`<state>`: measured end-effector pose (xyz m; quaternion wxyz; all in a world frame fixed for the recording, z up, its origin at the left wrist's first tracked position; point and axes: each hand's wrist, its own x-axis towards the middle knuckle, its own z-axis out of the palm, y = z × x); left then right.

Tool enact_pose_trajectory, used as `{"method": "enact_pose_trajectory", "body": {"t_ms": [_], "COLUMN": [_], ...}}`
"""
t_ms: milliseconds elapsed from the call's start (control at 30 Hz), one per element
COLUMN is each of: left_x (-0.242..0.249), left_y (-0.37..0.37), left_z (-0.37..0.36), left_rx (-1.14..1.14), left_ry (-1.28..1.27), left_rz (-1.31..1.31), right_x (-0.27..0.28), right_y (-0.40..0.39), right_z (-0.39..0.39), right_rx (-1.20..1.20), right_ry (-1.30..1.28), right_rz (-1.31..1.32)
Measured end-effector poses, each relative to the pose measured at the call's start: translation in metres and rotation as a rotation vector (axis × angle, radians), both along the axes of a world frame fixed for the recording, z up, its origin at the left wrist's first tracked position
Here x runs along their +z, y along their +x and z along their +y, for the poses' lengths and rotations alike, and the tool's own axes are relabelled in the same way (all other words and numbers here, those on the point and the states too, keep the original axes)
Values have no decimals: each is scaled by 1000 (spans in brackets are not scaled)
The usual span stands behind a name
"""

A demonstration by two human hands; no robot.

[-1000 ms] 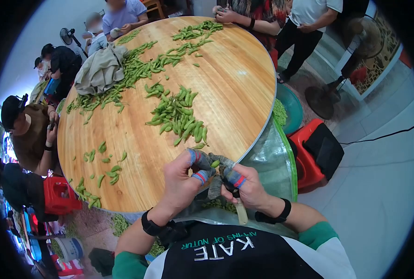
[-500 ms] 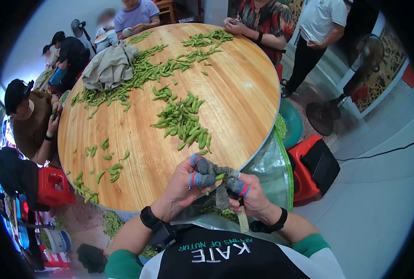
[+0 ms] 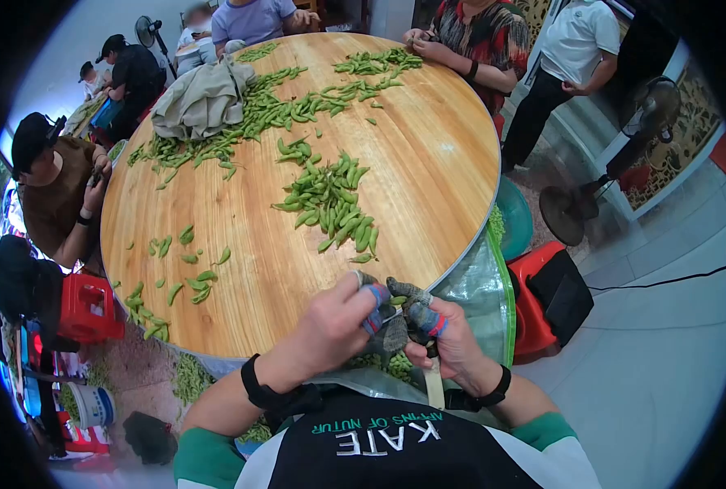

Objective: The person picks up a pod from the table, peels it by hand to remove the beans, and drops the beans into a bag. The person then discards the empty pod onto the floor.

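Note:
Near the table's front edge, my left hand (image 3: 342, 314) has its fingers, some in grey cloth covers with red and blue bands, closed round a green pod (image 3: 397, 301). Beside it, my right hand (image 3: 444, 330) is pinched on the same pod and also holds a tool with a pale handle (image 3: 434, 383) pointing down. Its blade end is hard to make out between the fingers. Just beyond both hands lies a pile of green pods (image 3: 330, 200) on the round wooden table (image 3: 428, 179).
A larger pod heap (image 3: 273, 110) with a grey cloth (image 3: 204, 102) lies at the far left of the table. Several people sit round it; one stands at the right. Red stools (image 3: 534, 301), a teal basin (image 3: 514, 216), a fan (image 3: 567, 212) and a plastic sheet (image 3: 481, 293) are at the right.
My left hand has turned, now showing its back, and its fingers have come closer to the right hand. The view has shifted slightly, so the table and pods appear displaced.

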<state>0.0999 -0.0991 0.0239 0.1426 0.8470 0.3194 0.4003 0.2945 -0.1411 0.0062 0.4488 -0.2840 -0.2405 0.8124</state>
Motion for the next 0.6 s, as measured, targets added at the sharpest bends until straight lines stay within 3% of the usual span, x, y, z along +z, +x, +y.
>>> {"method": "enact_pose_trajectory", "body": {"t_ms": [133,200,333,400,433,500,600], "left_x": [-2,-8,-11,-7,-9,-12,0], "left_y": [-2,-3,-1,0,1,5,7], "left_z": [-7,-2,4,5,5,5,5], "left_rx": [20,-57,-80,-194,-192,-130,-200], "left_ry": [31,-139,-150,-289,-289,-44,-177], "left_rz": [61,-70,-130,-240,-238,-187,-323], "right_x": [4,4,7,9,10,14,19], "right_y": [-4,-5,-7,-9,-10,-12,-14], "right_z": [-3,-3,-4,-6,-7,-8,-8], "right_rx": [-17,-11,-33,-32,-53,-70,-88], "right_ry": [-97,-113,-134,-143,-116,-88,-43], "right_rz": [10,29,53,90,57,26,47]}}
